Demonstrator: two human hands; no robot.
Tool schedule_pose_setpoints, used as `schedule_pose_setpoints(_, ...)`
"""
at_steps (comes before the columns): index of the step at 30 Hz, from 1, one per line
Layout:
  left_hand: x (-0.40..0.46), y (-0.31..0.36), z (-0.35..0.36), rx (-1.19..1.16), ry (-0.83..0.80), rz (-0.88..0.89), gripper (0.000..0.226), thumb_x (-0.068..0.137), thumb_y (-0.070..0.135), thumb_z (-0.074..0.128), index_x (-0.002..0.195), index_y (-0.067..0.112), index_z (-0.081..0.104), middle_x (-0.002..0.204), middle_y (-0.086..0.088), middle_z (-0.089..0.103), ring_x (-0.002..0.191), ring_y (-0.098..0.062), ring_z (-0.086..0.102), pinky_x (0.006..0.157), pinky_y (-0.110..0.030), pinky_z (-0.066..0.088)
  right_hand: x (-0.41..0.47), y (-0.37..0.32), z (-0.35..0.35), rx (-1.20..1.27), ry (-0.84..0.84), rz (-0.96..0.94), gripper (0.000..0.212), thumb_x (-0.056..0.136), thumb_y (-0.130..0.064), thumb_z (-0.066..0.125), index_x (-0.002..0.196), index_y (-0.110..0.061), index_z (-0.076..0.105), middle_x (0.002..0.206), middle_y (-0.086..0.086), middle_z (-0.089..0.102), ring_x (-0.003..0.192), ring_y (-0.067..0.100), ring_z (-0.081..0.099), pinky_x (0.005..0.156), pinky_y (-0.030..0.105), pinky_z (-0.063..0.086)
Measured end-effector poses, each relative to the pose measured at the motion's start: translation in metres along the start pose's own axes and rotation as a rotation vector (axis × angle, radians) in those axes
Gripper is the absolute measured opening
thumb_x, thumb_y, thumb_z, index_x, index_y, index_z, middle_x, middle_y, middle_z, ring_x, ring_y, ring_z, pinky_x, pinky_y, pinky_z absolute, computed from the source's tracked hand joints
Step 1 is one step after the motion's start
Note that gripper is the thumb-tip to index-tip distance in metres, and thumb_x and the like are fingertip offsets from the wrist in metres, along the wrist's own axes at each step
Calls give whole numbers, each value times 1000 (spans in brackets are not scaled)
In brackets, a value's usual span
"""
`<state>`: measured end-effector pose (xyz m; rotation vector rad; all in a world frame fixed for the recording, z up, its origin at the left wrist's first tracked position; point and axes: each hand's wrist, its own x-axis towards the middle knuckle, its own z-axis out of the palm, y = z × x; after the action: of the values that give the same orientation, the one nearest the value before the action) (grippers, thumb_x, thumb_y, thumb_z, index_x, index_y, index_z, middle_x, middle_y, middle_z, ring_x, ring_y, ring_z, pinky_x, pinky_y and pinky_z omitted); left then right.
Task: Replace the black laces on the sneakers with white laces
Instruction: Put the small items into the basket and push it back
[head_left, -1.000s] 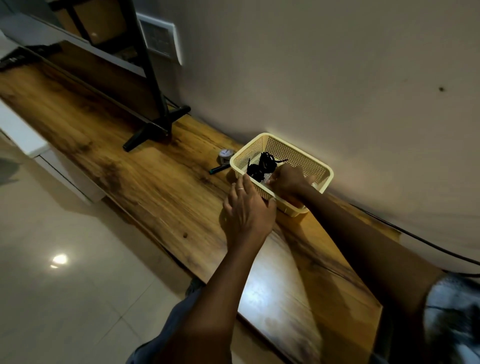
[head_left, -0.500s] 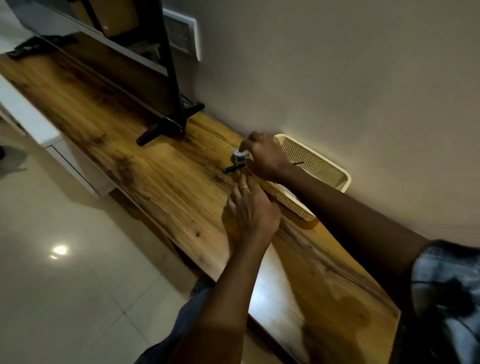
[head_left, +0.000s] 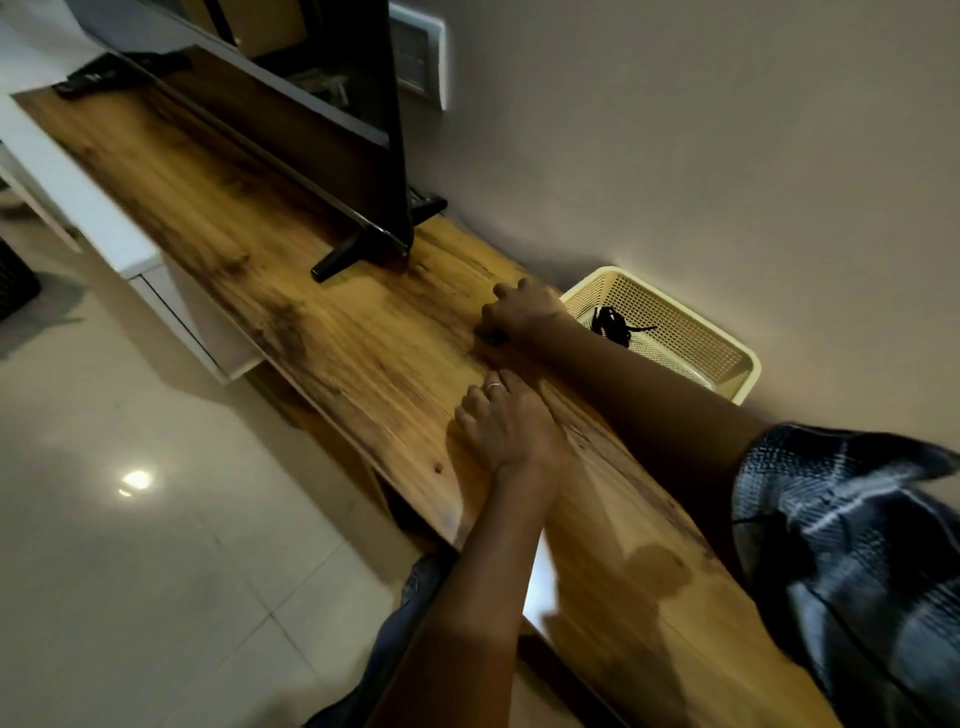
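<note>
A bundle of black laces (head_left: 612, 323) lies inside the cream plastic basket (head_left: 727, 364), which stands against the wall on the wooden tabletop (head_left: 311, 291). My right hand (head_left: 522, 314) is just left of the basket, its fingers curled down over a small dark object (head_left: 491, 338) on the wood; only one end of that object shows. My left hand (head_left: 506, 423) rests on the tabletop nearer to me, fingers relaxed, a ring on one finger. No sneakers or white laces are in view.
A flat screen on black feet (head_left: 363, 244) stands on the tabletop to the left of my hands. A remote (head_left: 85, 83) lies at the far left end. A wall socket plate (head_left: 418, 62) sits behind the screen. Pale tiled floor (head_left: 156, 519) lies below the table's front edge.
My right hand left the basket, dropping the black laces inside it, and moved left onto the small items beside it. The left hand stayed on the table.
</note>
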<state>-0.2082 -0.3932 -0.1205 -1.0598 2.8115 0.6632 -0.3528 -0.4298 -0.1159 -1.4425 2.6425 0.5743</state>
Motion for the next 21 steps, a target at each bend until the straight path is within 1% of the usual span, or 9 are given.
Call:
schedule_pose_setpoints(5, -1, -1, -4, 0, -32, -13, 65, 94, 40, 48, 147, 10, 26, 150, -10, 31, 137, -30, 28, 111, -46, 27, -8, -1, 1, -66, 16, -161, 44, 96, -47, 45, 132, -23, 51, 127, 9, 48, 114, 31, 46, 68, 35, 41)
schedule_pose_setpoints(8, 0, -2, -3, 7, -27, -35, 59, 96, 40, 45, 145, 10, 30, 148, -10, 35, 135, -29, 32, 109, -46, 29, -13, 1, -4, -79, 56, -229, 42, 96, -43, 48, 133, -24, 49, 129, 9, 46, 116, 30, 43, 66, 33, 36)
schedule_pose_setpoints(10, 1, -3, -3, -3, 0, -46, 55, 97, 38, 44, 143, 11, 33, 147, -10, 37, 133, -28, 34, 108, -45, 31, -20, 5, -15, 4, 131, -207, 39, 96, -38, 50, 131, -20, 50, 130, 9, 45, 117, 29, 42, 69, 31, 35)
schedule_pose_setpoints(11, 1, -2, -2, -19, 13, -41, 55, 97, 38, 44, 143, 11, 32, 147, -9, 37, 133, -28, 34, 108, -44, 31, -24, 8, -21, 60, 200, -174, 35, 96, -33, 51, 128, -17, 51, 130, 9, 46, 117, 28, 43, 70, 31, 33)
schedule_pose_setpoints(13, 0, -1, -2, -61, 46, -8, 58, 97, 38, 45, 145, 11, 28, 150, -9, 33, 136, -27, 31, 110, -43, 28, -31, 18, -38, 171, 370, -87, 26, 95, -23, 54, 120, -14, 55, 126, 10, 49, 112, 28, 46, 68, 30, 33)
schedule_pose_setpoints(15, -3, 2, -3, -106, 67, 48, 63, 98, 39, 44, 149, 11, 21, 155, -7, 25, 140, -26, 24, 113, -43, 23, -42, 35, -56, 276, 469, 14, 21, 93, -19, 56, 112, -13, 58, 119, 10, 53, 106, 28, 51, 64, 32, 36)
schedule_pose_setpoints(17, -5, 6, -5, -148, 77, 98, 66, 99, 41, 41, 152, 13, 15, 159, -5, 17, 144, -25, 17, 116, -42, 19, -55, 59, -71, 356, 433, 124, 18, 89, -17, 61, 106, -14, 61, 111, 8, 56, 100, 28, 55, 64, 35, 42)
schedule_pose_setpoints(19, -8, 10, -6, -179, 88, 147, 66, 99, 42, 40, 152, 15, 13, 159, -3, 15, 145, -24, 13, 117, -40, 17, -72, 85, -77, 406, 273, 235, 18, 84, -15, 67, 102, -16, 64, 105, 5, 59, 93, 27, 58, 65, 33, 41)
schedule_pose_setpoints(21, -11, 15, -5, -202, 92, 203, 65, 99, 42, 40, 152, 16, 14, 159, -3, 15, 145, -23, 13, 116, -40, 17, -92, 106, -74, 477, 85, 330, 18, 83, -12, 70, 100, -13, 64, 103, 8, 66, 84, 25, 62, 64, 33, 48)
